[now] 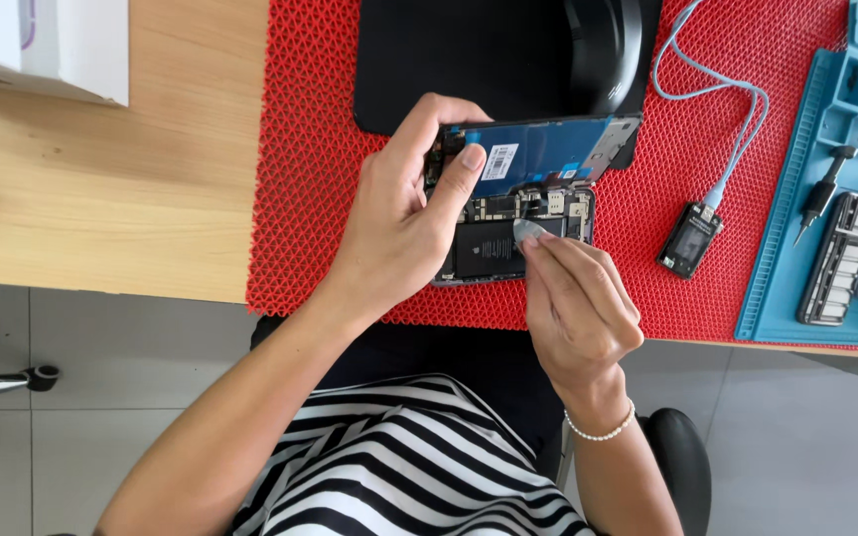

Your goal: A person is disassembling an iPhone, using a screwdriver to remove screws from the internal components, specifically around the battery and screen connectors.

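Opened phone on a red mat [330, 199], which lies over a wooden table [101, 199]; all places are given relative to the phone [508, 238]. Above it lies a black pad [449, 60]; to its right sit a small tester on a pale blue cable [689, 238] and, farther right, a blue tray [796, 258] with a screwdriver [821, 194]. The left hand [399, 228] wraps the phone's left edge, thumb pressed on the lifted screen [548, 149] to hold it tilted up. The right hand [578, 308] comes from below, fingers pressed together, pinching a thin grey pick [528, 231] whose tip rests at the top edge of the battery [484, 250]. Likely risks: if the thumb slips, the screen may drop or strain its connections; a hard push could let the pick gouge the battery or board.
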